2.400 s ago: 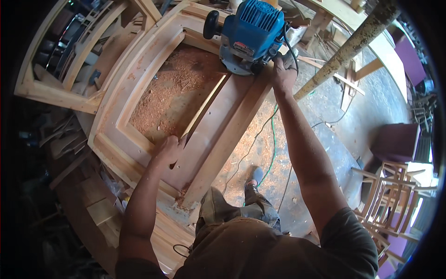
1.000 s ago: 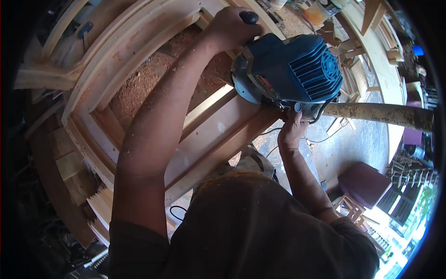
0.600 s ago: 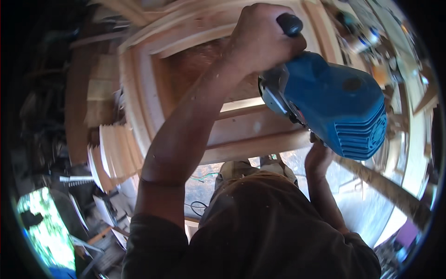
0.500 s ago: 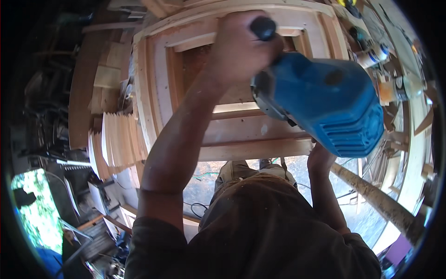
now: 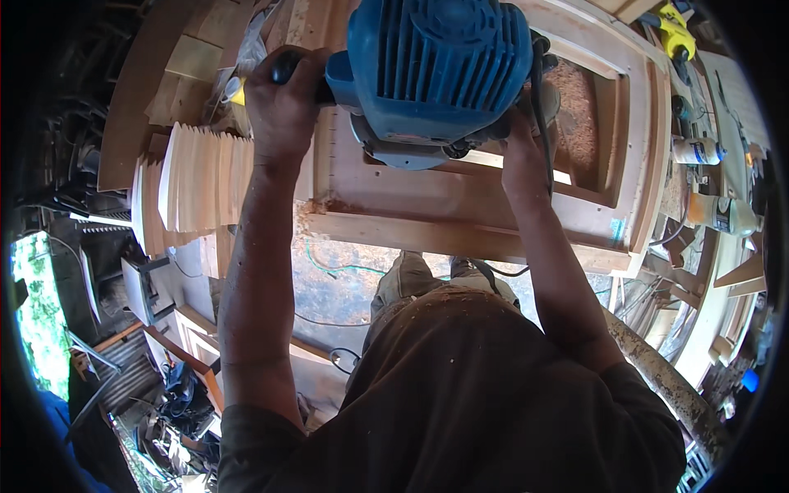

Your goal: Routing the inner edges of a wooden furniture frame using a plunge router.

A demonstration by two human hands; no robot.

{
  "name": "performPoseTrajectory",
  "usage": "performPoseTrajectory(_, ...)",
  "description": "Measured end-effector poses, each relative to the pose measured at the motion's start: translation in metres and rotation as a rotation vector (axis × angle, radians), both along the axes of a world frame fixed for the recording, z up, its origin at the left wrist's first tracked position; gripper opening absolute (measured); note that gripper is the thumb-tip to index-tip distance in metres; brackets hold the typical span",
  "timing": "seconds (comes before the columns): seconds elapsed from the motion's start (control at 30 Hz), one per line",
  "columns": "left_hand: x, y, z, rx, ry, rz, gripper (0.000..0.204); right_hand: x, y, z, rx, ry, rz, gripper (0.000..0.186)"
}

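- Nearest us is our dark shirt [image 5: 485, 386], flecked with pale dust, its hem strewn with shavings over our trousers [image 5: 407, 275].
- Our left grip [image 5: 279, 107] is wrapped firmly around the black knob [image 5: 285, 66] on the left of the blue router [image 5: 444, 74].
- Our right grip [image 5: 519, 140] is clasped on the router's right side, beside a black cord [image 5: 540, 107]; some of its fingers are hidden from us.
- We have the router over the wooden frame [image 5: 427, 234], left of its middle; we cannot tell whether the round base touches the wood.
- Reddish shavings [image 5: 575, 119] show through the frame's opening, right of the router.
- To our left we see a fanned stack of jagged-edged wooden pieces [image 5: 197, 181].
- Below, a green cord [image 5: 362, 267] crosses the floor [image 5: 337, 292].
- Beyond the frame's right end are two bottles [image 5: 723, 214] and, farther up, a yellow tool [image 5: 675, 37].
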State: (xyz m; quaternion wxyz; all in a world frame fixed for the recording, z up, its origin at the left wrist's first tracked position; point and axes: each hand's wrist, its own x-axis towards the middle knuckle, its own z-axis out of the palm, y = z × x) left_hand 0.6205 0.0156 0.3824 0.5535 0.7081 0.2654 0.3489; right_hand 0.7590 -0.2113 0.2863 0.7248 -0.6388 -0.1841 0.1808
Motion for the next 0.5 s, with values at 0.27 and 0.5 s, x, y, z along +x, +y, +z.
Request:
performPoseTrajectory(0.27,-0.023,0.023,-0.045,-0.068,-0.061,0.018,0.014,-0.027,0.031,0.004,0.104,-0.184,-0.223,0.008)
performPoseTrajectory(0.5,-0.042,0.024,-0.054,-0.023,-0.098,-0.001,0.01,-0.041,0.031,0.005,-0.026,-0.223,-0.247,0.015)
